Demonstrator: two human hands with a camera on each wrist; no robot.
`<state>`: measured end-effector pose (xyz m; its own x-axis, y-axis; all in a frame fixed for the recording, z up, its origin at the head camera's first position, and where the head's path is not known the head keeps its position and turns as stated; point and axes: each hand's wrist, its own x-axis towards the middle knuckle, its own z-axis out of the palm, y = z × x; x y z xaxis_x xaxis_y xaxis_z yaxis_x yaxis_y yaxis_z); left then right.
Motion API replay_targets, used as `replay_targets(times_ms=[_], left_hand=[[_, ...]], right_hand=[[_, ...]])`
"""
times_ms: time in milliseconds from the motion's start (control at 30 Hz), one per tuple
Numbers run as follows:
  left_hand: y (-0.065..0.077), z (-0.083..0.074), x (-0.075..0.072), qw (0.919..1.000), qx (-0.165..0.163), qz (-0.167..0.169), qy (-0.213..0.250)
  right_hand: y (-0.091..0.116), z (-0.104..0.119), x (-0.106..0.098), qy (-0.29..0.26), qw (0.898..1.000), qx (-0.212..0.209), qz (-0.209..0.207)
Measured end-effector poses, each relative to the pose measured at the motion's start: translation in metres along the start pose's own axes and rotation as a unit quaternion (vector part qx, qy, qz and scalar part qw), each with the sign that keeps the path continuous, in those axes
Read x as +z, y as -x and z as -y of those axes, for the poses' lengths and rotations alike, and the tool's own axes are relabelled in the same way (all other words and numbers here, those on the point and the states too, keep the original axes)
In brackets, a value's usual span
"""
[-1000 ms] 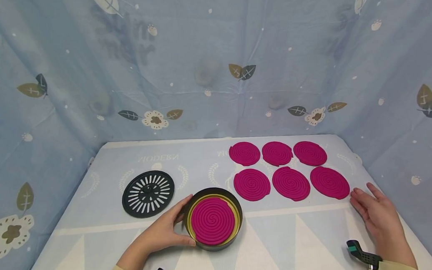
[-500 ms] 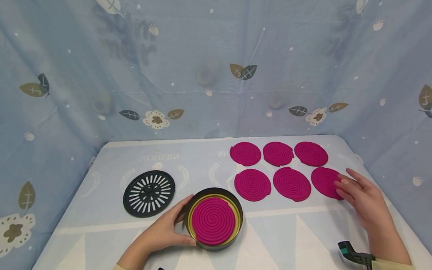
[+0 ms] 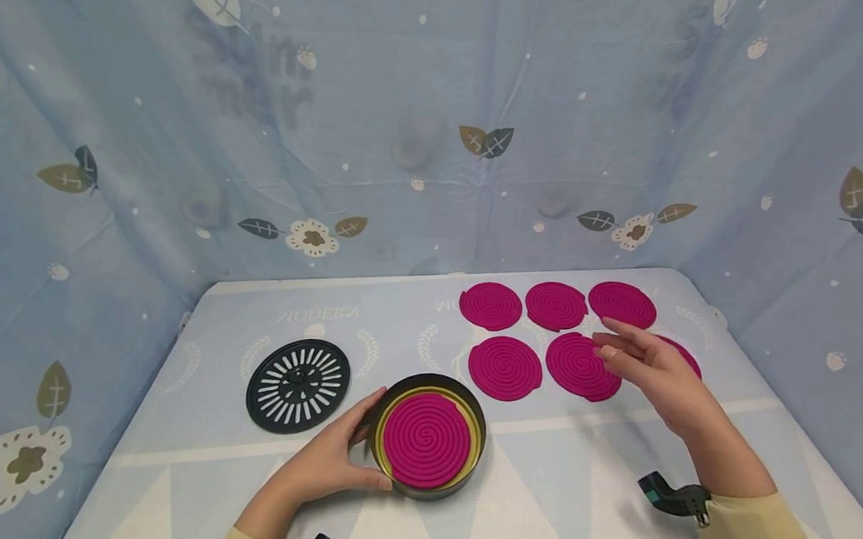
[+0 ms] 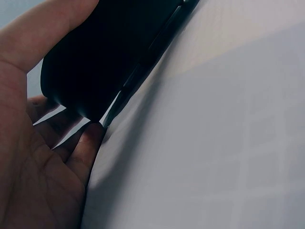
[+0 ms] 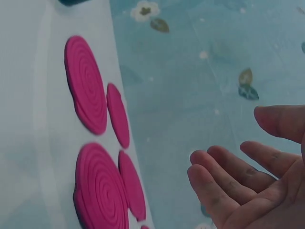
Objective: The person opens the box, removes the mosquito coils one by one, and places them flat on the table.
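Note:
My left hand point(image 3: 337, 454) holds a round dark tin point(image 3: 481, 458) from its left side, thumb at the near edge and fingers around the far side. Inside the tin, within its yellow interior, lies a magenta spiral coil point(image 3: 426, 441). In the left wrist view the tin's dark wall point(image 4: 109, 47) fills the space between thumb and fingers. My right hand point(image 3: 660, 379) hovers over the right end of the front row of coils, fingers loosely extended and holding nothing. It partly hides the rightmost front coil point(image 3: 684, 354) and reaches the edge of the middle front coil point(image 3: 579, 368).
More magenta coils lie flat in two rows, among them the left front coil point(image 3: 504, 369) and a back-row coil point(image 3: 490, 306). A black slotted round lid point(image 3: 298, 386) lies left of the tin. Patterned blue fabric point(image 3: 406, 121) rises behind the table.
My right hand has moved left and up from beside the rightmost front coil, passing over it toward the middle front coil. The left hand and tin stay put.

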<state>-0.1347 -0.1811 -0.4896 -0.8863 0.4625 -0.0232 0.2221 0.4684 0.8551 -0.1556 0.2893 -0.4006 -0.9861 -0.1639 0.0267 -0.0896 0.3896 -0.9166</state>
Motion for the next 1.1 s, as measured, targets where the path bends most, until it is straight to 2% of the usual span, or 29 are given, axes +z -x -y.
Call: replay_targets(times_ms=[167, 233, 667, 867, 1100], left_hand=[[0.001, 0.000, 0.000, 1.0000, -0.003, 0.001, 0.004], [0.000, -0.001, 0.000, 0.9999, -0.010, -0.001, 0.005], [0.001, -0.001, 0.000, 1.0000, -0.007, -0.002, 0.006], [0.002, -0.001, 0.000, 0.9999, -0.006, -0.001, 0.012], [0.001, 0.000, 0.000, 0.9999, 0.011, -0.002, 0.009]], right_hand=[[-0.009, 0.011, 0.015, 0.021, 0.999, 0.012, 0.023], [-0.012, 0.013, 0.020, 0.016, 0.999, 0.011, 0.031], [-0.023, 0.022, 0.052, -0.022, 0.997, 0.013, 0.076], [-0.027, 0.028, 0.068, -0.023, 0.995, 0.011, 0.098], [-0.031, 0.033, 0.087, -0.027, 0.992, 0.011, 0.126]])
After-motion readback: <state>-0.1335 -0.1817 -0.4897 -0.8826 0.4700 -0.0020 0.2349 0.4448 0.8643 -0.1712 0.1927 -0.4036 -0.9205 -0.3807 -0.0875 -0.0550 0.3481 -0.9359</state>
